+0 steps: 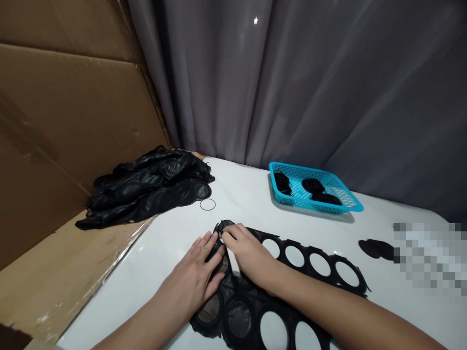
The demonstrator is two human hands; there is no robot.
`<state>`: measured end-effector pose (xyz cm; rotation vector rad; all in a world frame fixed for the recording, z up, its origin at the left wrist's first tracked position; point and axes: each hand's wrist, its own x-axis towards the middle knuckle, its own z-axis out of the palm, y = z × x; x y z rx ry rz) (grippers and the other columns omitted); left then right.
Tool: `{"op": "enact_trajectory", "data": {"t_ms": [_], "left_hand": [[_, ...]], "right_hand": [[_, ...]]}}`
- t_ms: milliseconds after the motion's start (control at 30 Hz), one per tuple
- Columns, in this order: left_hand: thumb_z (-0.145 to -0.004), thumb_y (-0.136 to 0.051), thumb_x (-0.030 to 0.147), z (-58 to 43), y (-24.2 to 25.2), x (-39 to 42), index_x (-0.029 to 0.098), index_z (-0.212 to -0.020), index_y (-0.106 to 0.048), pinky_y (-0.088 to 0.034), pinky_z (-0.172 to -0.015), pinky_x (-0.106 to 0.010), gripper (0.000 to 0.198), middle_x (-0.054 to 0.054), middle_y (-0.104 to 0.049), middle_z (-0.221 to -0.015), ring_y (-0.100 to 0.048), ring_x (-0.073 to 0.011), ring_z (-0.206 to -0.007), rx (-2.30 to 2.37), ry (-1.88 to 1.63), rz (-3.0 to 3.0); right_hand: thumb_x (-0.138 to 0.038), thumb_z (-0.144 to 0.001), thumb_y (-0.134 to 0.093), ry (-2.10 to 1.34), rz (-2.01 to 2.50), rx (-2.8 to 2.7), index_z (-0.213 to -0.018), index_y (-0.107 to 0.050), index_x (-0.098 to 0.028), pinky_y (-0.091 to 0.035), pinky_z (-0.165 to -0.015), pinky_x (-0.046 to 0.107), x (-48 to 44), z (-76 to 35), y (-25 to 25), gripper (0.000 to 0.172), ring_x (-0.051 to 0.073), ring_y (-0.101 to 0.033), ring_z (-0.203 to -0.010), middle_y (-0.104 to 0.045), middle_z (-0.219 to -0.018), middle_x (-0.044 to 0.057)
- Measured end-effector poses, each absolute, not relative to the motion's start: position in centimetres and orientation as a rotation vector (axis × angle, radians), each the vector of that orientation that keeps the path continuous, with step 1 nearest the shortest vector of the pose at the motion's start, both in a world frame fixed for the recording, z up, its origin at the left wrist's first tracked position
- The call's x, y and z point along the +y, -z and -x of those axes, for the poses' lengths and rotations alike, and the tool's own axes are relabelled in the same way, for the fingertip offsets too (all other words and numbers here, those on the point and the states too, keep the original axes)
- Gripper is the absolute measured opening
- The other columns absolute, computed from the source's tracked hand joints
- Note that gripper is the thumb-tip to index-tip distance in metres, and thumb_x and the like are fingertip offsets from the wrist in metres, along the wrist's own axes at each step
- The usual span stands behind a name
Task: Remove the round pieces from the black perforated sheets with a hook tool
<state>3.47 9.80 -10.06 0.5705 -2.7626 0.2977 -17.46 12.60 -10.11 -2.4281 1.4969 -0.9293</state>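
A thin black sheet with rows of round cut-outs lies spread on the white tabletop. Several of its circles are open holes showing white; others near my hands are still filled with dark, see-through material. My left hand rests flat on the sheet's left end, fingers stretched out and a little apart. Beside it, my right hand has its fingers curled and pinched at the sheet's far left corner, around a circle's edge. The exact bit between those fingertips is partly hidden.
Black sheets lie in a crumpled pile at the left, near a cardboard box wall. A thin black ring is close by. A blue basket holds black pieces. Black discs lie right; a grey curtain hangs behind.
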Motion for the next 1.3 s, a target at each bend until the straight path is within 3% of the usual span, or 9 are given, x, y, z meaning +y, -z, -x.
{"op": "enact_trajectory", "data": {"t_ms": [133,267,400,500,733,1300], "left_hand": [[-0.097,-0.055,0.037,-3.5,9.7,9.6,0.014,-0.135,-0.057,-0.046,-0.107,-0.049,0.045,-0.020,-0.046,-0.148,-0.044,-0.0330,-0.137,-2.773,-0.307,-0.586],[-0.099,-0.052,0.038,-3.5,9.0,9.8,0.013,-0.134,-0.059,-0.046,-0.107,-0.051,0.043,-0.020,-0.047,-0.147,-0.045,-0.0335,-0.137,-2.742,-0.295,-0.584],[-0.099,-0.051,0.026,-3.3,8.3,12.1,0.017,-0.140,-0.055,-0.040,-0.113,-0.048,0.041,-0.014,-0.041,-0.153,-0.039,-0.0285,-0.142,-2.741,-0.212,-0.457],[-0.095,-0.057,0.028,-3.5,8.2,14.2,0.021,-0.144,-0.051,-0.044,-0.110,-0.047,0.050,-0.012,-0.039,-0.155,-0.041,-0.0294,-0.141,-2.811,-0.141,-0.398],[-0.094,-0.062,0.031,-4.4,7.9,15.0,0.027,-0.153,-0.041,-0.042,-0.109,-0.051,0.062,-0.012,-0.026,-0.161,-0.033,-0.0336,-0.144,-2.934,-0.023,-0.381],[-0.094,-0.059,0.028,-4.3,7.7,15.0,0.027,-0.154,-0.039,-0.044,-0.108,-0.051,0.063,-0.012,-0.023,-0.162,-0.033,-0.0344,-0.144,-2.951,-0.087,-0.378]], "right_hand": [[-0.007,-0.094,-0.041,1.197,2.208,1.817,-0.083,-0.049,-0.018,-0.041,-0.076,0.035,10.4,21.3,9.1,0.018,0.023,-0.047,-0.079,-0.056,-0.084,0.008],[-0.019,-0.100,-0.041,1.340,2.048,1.893,-0.086,-0.048,-0.018,-0.040,-0.070,0.032,12.3,25.0,7.0,0.016,0.020,-0.049,-0.074,-0.053,-0.082,0.005],[-0.016,-0.101,-0.042,1.190,2.076,1.523,-0.096,-0.051,-0.019,-0.043,-0.081,0.031,18.1,22.8,7.3,0.011,0.018,-0.055,-0.089,-0.058,-0.095,0.006],[-0.013,-0.100,-0.043,1.105,2.005,1.378,-0.100,-0.052,-0.020,-0.044,-0.084,0.030,20.8,20.3,8.6,0.012,0.017,-0.055,-0.094,-0.059,-0.100,0.005],[-0.014,-0.098,-0.050,1.083,1.804,1.309,-0.082,-0.046,-0.019,-0.040,-0.092,0.031,21.3,19.9,8.8,0.018,0.016,-0.055,-0.102,-0.060,-0.107,0.001],[-0.011,-0.095,-0.054,1.080,1.849,1.340,-0.083,-0.047,-0.019,-0.042,-0.092,0.035,21.3,19.2,8.6,0.017,0.019,-0.053,-0.103,-0.055,-0.107,0.004]]}}
